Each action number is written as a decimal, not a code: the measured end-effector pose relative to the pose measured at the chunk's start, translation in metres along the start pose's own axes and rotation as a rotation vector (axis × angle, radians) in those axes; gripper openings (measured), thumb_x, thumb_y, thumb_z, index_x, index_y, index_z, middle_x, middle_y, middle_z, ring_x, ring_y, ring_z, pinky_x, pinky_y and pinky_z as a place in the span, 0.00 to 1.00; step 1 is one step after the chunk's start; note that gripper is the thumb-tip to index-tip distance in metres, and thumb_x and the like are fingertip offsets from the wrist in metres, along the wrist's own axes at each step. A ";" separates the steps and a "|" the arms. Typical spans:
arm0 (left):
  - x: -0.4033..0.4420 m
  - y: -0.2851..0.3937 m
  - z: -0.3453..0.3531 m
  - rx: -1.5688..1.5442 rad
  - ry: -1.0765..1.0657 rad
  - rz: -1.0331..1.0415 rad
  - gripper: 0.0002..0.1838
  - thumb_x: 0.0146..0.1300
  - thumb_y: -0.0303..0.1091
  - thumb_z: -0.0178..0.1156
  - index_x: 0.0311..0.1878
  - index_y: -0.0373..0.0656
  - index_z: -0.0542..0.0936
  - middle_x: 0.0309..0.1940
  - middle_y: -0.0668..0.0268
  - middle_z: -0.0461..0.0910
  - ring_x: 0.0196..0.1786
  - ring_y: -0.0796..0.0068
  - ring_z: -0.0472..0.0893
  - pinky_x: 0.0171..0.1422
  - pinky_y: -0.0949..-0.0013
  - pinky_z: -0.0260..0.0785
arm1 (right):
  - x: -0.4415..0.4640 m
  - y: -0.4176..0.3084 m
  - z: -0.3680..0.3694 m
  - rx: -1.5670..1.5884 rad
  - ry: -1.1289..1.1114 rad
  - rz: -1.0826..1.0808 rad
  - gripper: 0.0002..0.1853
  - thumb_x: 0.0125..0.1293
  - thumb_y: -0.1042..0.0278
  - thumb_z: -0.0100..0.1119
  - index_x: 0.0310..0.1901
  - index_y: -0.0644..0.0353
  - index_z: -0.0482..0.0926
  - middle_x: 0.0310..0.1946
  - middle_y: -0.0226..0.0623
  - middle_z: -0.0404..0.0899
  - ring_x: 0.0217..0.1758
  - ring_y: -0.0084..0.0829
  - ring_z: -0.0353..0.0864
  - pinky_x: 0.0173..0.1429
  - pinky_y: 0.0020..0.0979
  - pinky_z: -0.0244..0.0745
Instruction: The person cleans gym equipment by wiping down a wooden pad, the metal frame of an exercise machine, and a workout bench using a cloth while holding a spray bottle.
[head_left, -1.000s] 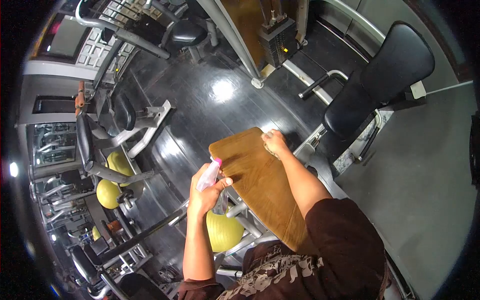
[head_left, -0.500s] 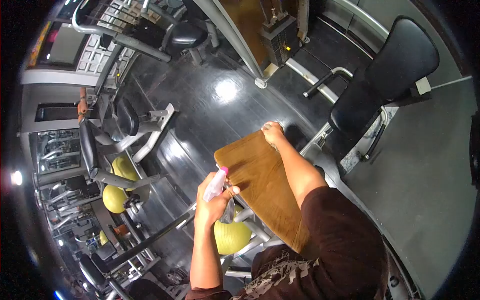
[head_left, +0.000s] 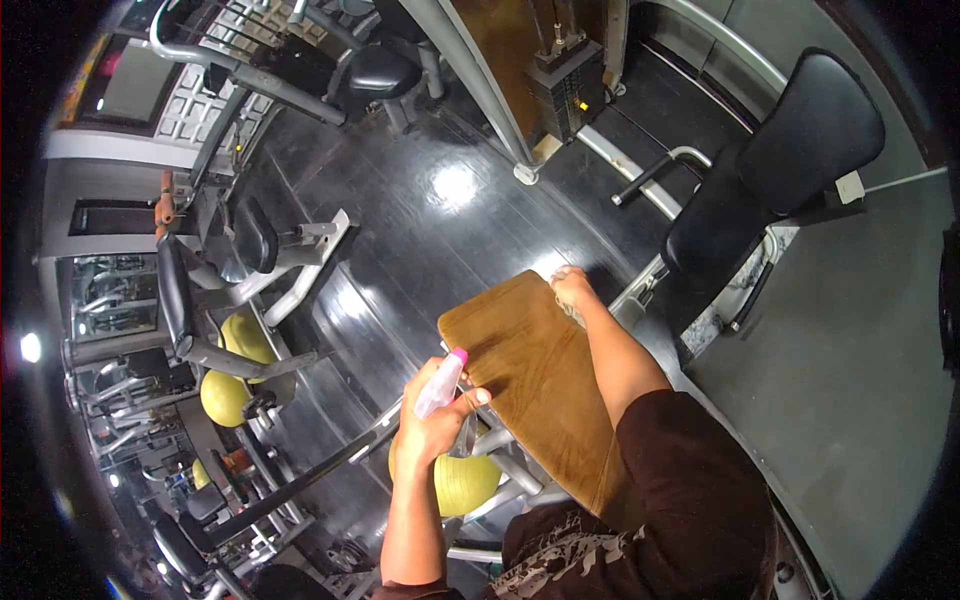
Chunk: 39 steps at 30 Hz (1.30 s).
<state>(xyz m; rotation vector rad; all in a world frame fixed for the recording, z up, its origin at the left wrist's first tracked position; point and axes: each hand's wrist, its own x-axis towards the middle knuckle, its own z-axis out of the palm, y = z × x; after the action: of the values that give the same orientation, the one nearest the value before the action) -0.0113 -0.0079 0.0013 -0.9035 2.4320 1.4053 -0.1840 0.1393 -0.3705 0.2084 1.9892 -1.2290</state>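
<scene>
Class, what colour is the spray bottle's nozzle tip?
Pink; the nozzle tip shows best in the head view.

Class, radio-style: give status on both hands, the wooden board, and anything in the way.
Left hand gripping spray bottle. Right hand at edge of wooden board, pale cloth-like material beneath. Right forearm hides part of board.

A gym, shown by weight stack (head_left: 564,85) and exercise balls (head_left: 223,398).

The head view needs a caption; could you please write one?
Left hand holding a spray bottle, right hand at the edge of a wooden board, gym floor beyond.
</scene>
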 end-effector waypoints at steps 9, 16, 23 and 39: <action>0.002 -0.006 0.000 0.028 0.000 0.015 0.23 0.47 0.34 0.84 0.40 0.41 0.79 0.33 0.72 0.80 0.36 0.79 0.77 0.44 0.72 0.72 | -0.045 -0.078 0.010 0.055 0.040 -0.226 0.04 0.69 0.71 0.59 0.36 0.57 0.82 0.29 0.37 0.84 0.33 0.32 0.83 0.42 0.33 0.77; 0.004 -0.018 0.002 -0.017 0.015 0.075 0.24 0.45 0.35 0.85 0.41 0.41 0.79 0.33 0.73 0.80 0.36 0.80 0.76 0.43 0.73 0.71 | -0.087 -0.017 -0.001 0.098 0.040 -0.490 0.06 0.70 0.71 0.64 0.47 0.54 0.85 0.45 0.46 0.83 0.48 0.42 0.84 0.55 0.39 0.79; 0.002 -0.009 0.001 -0.055 0.000 0.039 0.24 0.46 0.35 0.84 0.41 0.41 0.80 0.33 0.72 0.80 0.36 0.80 0.77 0.44 0.72 0.72 | -0.022 -0.041 0.023 0.017 0.015 -0.456 0.05 0.67 0.76 0.61 0.41 0.57 0.83 0.43 0.44 0.83 0.48 0.41 0.84 0.55 0.38 0.79; 0.004 -0.015 0.001 -0.091 -0.001 0.085 0.24 0.45 0.36 0.85 0.41 0.41 0.80 0.33 0.73 0.80 0.36 0.79 0.76 0.43 0.71 0.72 | -0.119 -0.060 -0.009 0.091 -0.018 -0.559 0.05 0.66 0.81 0.65 0.42 0.66 0.82 0.42 0.40 0.80 0.45 0.36 0.85 0.53 0.33 0.79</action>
<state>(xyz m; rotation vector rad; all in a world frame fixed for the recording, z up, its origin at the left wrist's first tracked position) -0.0059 -0.0142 -0.0115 -0.8264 2.4504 1.5562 -0.1369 0.1444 -0.2460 -0.3386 2.0445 -1.6576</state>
